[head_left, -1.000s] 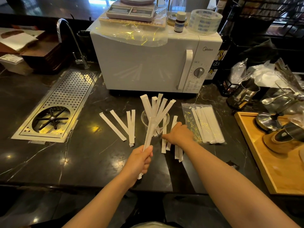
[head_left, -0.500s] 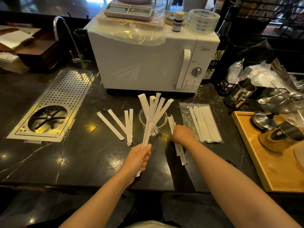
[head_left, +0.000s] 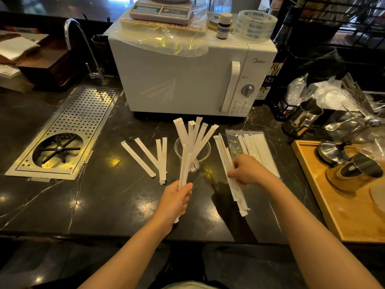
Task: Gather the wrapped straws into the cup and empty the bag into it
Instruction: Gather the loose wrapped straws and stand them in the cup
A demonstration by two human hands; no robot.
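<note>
A clear plastic cup (head_left: 203, 146) stands on the dark counter with several white paper-wrapped straws (head_left: 195, 132) fanned out of it. My left hand (head_left: 177, 199) grips one or two wrapped straws (head_left: 183, 163) held upright in front of the cup. My right hand (head_left: 248, 170) holds a small bunch of wrapped straws (head_left: 234, 184) lifted off the counter, right of the cup. Several loose straws (head_left: 154, 156) lie flat left of the cup. A clear zip bag (head_left: 253, 147) with more wrapped straws lies flat behind my right hand.
A white microwave (head_left: 187, 80) stands just behind the cup. A perforated steel drain tray (head_left: 83, 122) with a rinser is set into the counter at left. A wooden tray (head_left: 341, 215) with metal jugs is at right, near the counter's front edge.
My right hand gathered the straws lying right of the cup, closed on them and lifted them toward me. My left hand kept its straws and stayed nearly in place.
</note>
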